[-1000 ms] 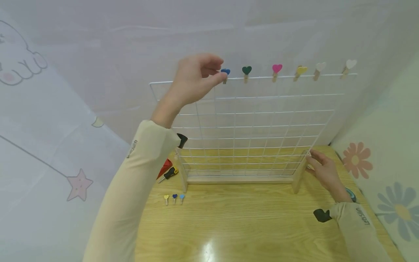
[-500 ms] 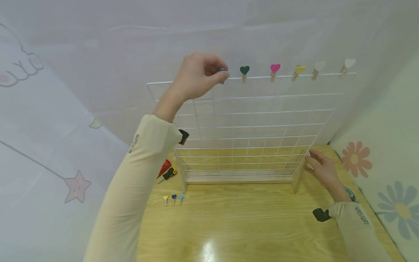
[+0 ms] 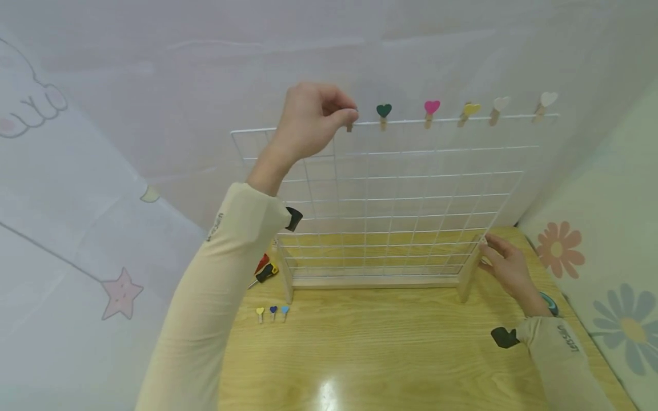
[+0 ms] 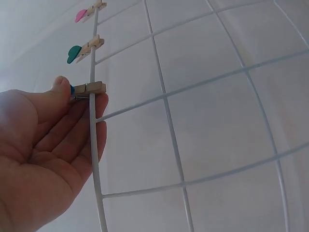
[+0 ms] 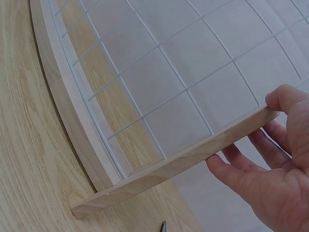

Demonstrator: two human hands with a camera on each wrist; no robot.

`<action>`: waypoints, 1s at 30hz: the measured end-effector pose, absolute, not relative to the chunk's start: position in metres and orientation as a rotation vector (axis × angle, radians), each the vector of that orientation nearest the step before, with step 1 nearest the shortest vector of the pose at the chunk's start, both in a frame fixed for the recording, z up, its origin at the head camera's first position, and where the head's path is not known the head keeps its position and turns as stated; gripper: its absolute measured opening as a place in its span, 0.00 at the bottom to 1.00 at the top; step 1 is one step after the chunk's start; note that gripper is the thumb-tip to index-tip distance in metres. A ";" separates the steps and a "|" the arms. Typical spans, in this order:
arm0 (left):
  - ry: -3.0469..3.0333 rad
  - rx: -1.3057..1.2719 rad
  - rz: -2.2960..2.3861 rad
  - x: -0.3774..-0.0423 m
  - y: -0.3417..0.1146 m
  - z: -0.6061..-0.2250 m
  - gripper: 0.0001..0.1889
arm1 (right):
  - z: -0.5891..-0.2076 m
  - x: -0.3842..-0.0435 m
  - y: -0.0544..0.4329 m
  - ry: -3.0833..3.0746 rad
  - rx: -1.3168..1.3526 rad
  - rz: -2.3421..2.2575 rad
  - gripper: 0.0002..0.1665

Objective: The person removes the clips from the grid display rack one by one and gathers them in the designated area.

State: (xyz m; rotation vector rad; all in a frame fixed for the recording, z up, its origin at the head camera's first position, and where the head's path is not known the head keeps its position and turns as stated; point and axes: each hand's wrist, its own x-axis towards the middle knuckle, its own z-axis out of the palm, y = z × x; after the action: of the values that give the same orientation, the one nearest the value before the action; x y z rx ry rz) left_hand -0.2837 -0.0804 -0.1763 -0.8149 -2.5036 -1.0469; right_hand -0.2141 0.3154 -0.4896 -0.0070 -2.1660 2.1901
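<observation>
A white wire grid rack stands upright in a wooden base. At its top wire my left hand pinches a small wooden clothespin by its blue heart end, thumb against the heart. The clothespin's other end sits over the wire. Along the same wire to the right are clothespins with a green heart, a pink heart, a yellow heart and two white hearts. Down at the right side, my right hand holds the wooden side post between thumb and fingers.
Three loose clothespins lie on the wooden table at left: yellow, dark blue and light blue. Behind the left sleeve are a screwdriver and a red item. A teal round item is partly behind the right wrist.
The left thumb and fingers have closed further over the blue heart, which showed earlier and is now nearly hidden in the head view. My right hand has stayed on the post.
</observation>
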 end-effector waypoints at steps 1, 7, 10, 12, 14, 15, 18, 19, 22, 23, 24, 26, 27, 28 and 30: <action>-2.497 -0.808 -1.033 -0.284 -0.080 -0.177 0.06 | -0.490 -0.214 0.316 -2.178 -0.006 2.179 0.41; -2.435 -0.807 -1.044 -0.284 -0.081 -0.180 0.06 | -0.492 -0.215 0.317 -2.238 -0.005 2.114 0.42; -2.436 -0.799 -1.085 -0.285 -0.084 -0.180 0.07 | -0.493 -0.214 0.318 -2.245 -0.008 2.107 0.42; -2.419 -0.778 -1.133 -0.284 -0.086 -0.179 0.07 | -0.493 -0.214 0.318 -2.225 -0.011 2.131 0.41; -2.358 -0.752 -1.238 -0.284 -0.088 -0.176 0.07 | -0.493 -0.215 0.317 -2.223 -0.008 2.137 0.42; -2.317 -0.741 -1.307 -0.284 -0.089 -0.174 0.07 | -0.493 -0.215 0.317 -2.218 -0.009 2.143 0.42; -2.151 -0.739 -1.565 -0.283 -0.092 -0.169 0.05 | -0.493 -0.215 0.317 -2.208 -0.012 2.159 0.42; -2.098 -0.743 -1.635 -0.283 -0.094 -0.168 0.04 | -0.493 -0.215 0.317 -2.208 -0.014 2.159 0.42; -1.990 -0.737 -1.779 -0.282 -0.102 -0.167 0.03 | -0.493 -0.216 0.318 -2.205 -0.020 2.167 0.42; -1.967 -0.733 -1.805 -0.281 -0.105 -0.166 0.04 | -0.493 -0.216 0.318 -2.206 -0.020 2.166 0.41; -1.953 -0.727 -1.819 -0.280 -0.108 -0.166 0.04 | -0.492 -0.216 0.317 -2.207 -0.019 2.167 0.41; -1.936 -0.712 -1.843 -0.278 -0.115 -0.166 0.05 | -0.492 -0.216 0.317 -2.198 -0.010 2.173 0.41; -1.928 -0.703 -1.859 -0.277 -0.118 -0.166 0.05 | -0.491 -0.216 0.317 -2.196 -0.007 2.175 0.41; -1.923 -0.698 -1.868 -0.276 -0.121 -0.167 0.05 | -0.491 -0.216 0.317 -2.193 -0.003 2.178 0.41; -1.923 -0.681 -1.875 -0.275 -0.128 -0.168 0.06 | -0.491 -0.215 0.317 -2.188 -0.002 2.183 0.41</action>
State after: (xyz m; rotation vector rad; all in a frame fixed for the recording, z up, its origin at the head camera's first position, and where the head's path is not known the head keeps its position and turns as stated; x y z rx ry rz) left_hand -0.2749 -0.1276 -0.1680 -0.6814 -1.9232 -1.8755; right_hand -0.2153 0.3172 -0.4905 -0.0020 -2.1880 2.1832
